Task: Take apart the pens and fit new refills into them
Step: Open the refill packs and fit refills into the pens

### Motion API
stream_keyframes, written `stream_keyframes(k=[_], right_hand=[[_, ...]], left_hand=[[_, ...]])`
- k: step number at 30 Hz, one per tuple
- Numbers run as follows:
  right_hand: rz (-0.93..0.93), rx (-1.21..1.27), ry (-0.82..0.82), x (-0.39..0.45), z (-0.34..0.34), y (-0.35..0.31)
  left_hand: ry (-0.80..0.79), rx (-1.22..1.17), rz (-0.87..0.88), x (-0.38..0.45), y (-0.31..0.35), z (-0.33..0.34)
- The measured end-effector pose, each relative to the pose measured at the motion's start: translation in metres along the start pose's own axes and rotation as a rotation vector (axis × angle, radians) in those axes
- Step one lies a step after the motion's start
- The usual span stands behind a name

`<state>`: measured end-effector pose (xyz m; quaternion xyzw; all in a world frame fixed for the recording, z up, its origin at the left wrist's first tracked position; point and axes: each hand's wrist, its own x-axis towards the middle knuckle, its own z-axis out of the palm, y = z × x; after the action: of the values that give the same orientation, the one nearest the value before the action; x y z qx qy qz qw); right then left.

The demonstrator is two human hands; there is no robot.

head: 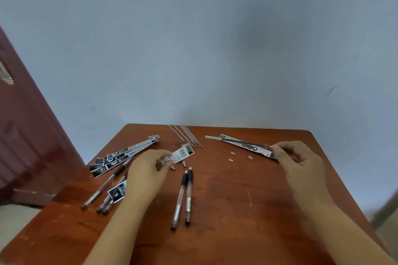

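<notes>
Left hand (148,168) grips a torn refill wrapper (179,155) mid-desk; right hand (299,158) pinches a dark refill (245,143) over its packet (247,146) near the far right edge. Two pens (183,196) lie between the hands, with bare desk (247,211) toward the near edge.

Single view, head-mounted, wide-angle. It looks forward and down from the near edge of the wooden table (237,200), close above it. The table fills the lower half of the frame; beyond its far edge a pale wall (193,38) fills the upper half. A dark red door (23,135) stands left of the table.
</notes>
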<state>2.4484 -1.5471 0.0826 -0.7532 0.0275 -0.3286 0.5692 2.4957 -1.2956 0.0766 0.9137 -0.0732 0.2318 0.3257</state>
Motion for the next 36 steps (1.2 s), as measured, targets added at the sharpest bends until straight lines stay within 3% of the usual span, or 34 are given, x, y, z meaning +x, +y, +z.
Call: stream_keyframes(k=[7, 13, 20, 30, 36], right_hand=[[-0.004, 0.007, -0.129, -0.031, 0.030, -0.007], [0.221, 0.107, -0.201, -0.037, 0.071, -0.022], [0.507, 0.367, -0.046, -0.033, 0.104, -0.023], [0.548, 0.374, -0.109, -0.034, 0.109, -0.012], [0.506, 0.371, -0.122, -0.035, 0.108, -0.007]], left_hand=[[0.042, 0.138, -0.129, -0.014, -0.031, -0.036], [-0.045, 0.230, -0.064, 0.003, -0.061, -0.052], [-0.133, 0.287, -0.003, 0.048, -0.094, -0.044], [-0.216, 0.269, 0.114, 0.091, -0.128, -0.009], [-0.091, 0.185, 0.182, 0.081, -0.110, -0.019]])
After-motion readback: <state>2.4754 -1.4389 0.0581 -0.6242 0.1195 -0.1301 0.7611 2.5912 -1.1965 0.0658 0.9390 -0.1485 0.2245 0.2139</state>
